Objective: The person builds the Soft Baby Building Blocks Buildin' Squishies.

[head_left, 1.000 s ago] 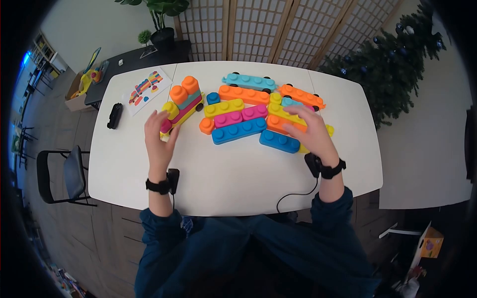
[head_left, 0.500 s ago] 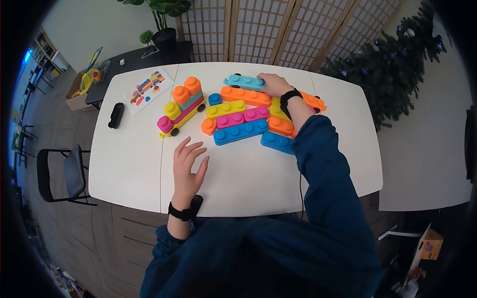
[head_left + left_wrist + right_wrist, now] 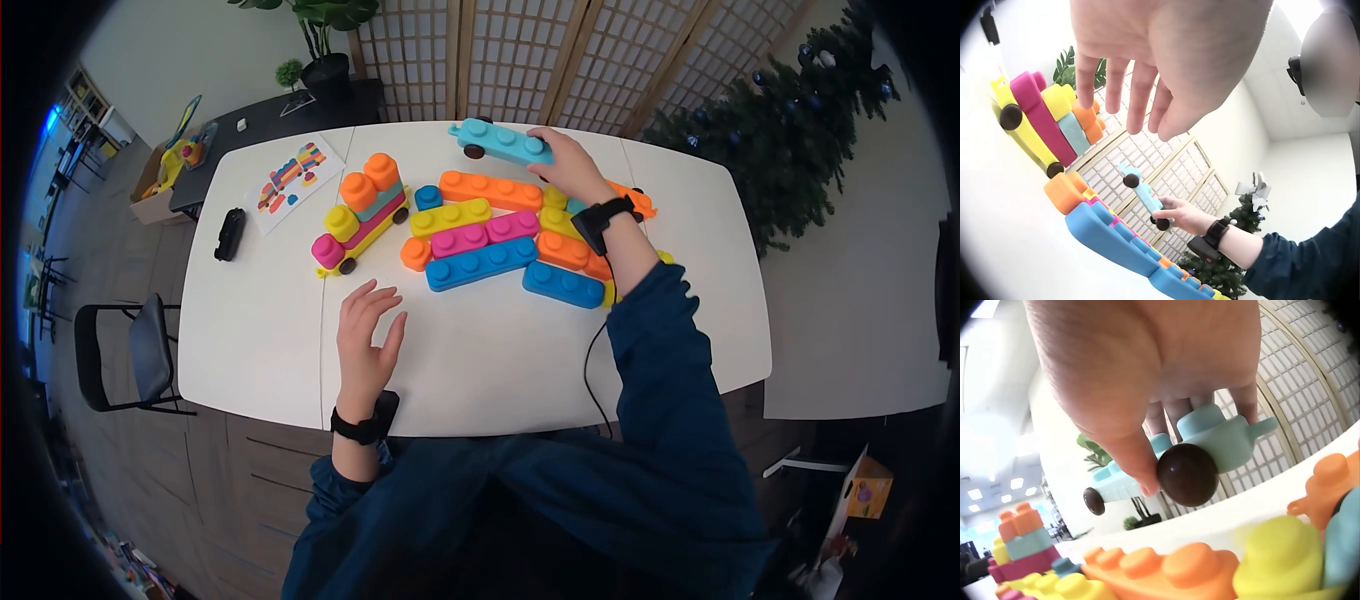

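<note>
Lifted off the white table (image 3: 470,360) since the earlier frame, the light-blue car (image 3: 500,142) is now raised in the right hand (image 3: 572,166) near the far edge. In the head view, a yellow car (image 3: 378,234) already carries stacked blocks (image 3: 380,206); loose blocks (image 3: 512,228) lie in rows, apparently not yet used. The left wrist view shows the left hand (image 3: 1169,56) relaxed, fingers extended, gripping nothing, with a folding screen (image 3: 1194,164) behind. The right wrist view shows thumb and fingers pinching the light-blue car, its studs bare, a plant (image 3: 1090,450) beyond.
</note>
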`<state>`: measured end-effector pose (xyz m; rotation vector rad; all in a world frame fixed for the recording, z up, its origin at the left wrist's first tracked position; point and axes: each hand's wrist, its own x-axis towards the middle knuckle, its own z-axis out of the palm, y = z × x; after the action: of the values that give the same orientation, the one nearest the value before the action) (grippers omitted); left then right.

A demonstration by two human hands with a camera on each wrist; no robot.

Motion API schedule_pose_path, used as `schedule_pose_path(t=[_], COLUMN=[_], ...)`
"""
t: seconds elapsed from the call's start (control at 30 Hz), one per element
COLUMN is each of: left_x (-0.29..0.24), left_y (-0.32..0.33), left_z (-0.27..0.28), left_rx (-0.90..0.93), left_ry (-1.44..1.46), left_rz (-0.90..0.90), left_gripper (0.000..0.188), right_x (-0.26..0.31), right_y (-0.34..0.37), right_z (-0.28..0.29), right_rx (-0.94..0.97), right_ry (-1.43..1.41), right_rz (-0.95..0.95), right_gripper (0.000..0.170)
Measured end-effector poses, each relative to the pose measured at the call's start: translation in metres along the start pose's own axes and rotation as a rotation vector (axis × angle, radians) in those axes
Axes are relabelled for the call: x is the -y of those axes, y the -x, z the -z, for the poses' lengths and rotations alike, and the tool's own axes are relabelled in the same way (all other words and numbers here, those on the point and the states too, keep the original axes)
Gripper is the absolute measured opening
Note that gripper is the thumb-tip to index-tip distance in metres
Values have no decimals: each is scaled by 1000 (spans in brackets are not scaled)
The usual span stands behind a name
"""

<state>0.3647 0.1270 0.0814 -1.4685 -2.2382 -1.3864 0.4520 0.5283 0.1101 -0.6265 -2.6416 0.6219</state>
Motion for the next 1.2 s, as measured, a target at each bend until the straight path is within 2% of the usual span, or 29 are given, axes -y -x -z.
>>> schedule_pose_path(t=[0.1, 0.17, 0.2, 0.23, 0.27, 0.3, 0.37, 0.4, 0.47, 0.5, 0.57, 0.6, 0.8, 1.0, 1.2], left_x=[1, -4, -5, -6, -6, -6, -7, -8, -9, -8, -6, -9, -7, -2, -5], left_y=[-1, -3, -4, -5, -5, -6, -7, -8, -10, -9, -8, -8, -8, -5, -5], left_z=[-6, -9, -12, -15, -18, -21, -25, -26, -26, -28, -33, -35, -47, -52, -50], left_rx=[0, 48, 54, 77, 97, 98, 167, 165, 352, 353, 552, 520, 513, 518, 518], left_ry=[23, 160, 163, 203, 243, 245, 252, 254, 185, 186, 182, 210, 199, 161, 159], left_rz=[9, 213, 211, 238, 264, 264, 206, 208, 128, 131, 159, 127, 60, 59, 61], left_gripper=[33, 50, 50, 58, 66, 66, 75, 75, 74, 74, 70, 62, 55, 56, 55], right_x=[23, 50, 62, 72, 78, 75, 76, 77, 77, 74, 67, 65, 60, 59, 54], right_y=[44, 81, 99, 117, 135, 149, 174, 183, 198, 203, 211, 213, 215, 221, 227], right_z=[21, 35, 40, 41, 37, 27, 16, 9, -6, -14, -29, -32, -47, -53, -42], right_rx=[-49, -7, 33, 74, 51, 40, 141, 144, 243, 245, 229, 231, 182, 107, 67], right_ry=[-56, -138, -142, -146, -142, -153, -162, -160, -186, -187, -209, -210, -223, -221, -356], right_rz=[58, 85, 67, 51, 117, 176, 140, 141, 65, 65, 72, 75, 98, 105, 57], right_gripper=[54, 56, 56, 57, 58, 60, 60, 60, 59, 59, 56, 56, 53, 54, 45])
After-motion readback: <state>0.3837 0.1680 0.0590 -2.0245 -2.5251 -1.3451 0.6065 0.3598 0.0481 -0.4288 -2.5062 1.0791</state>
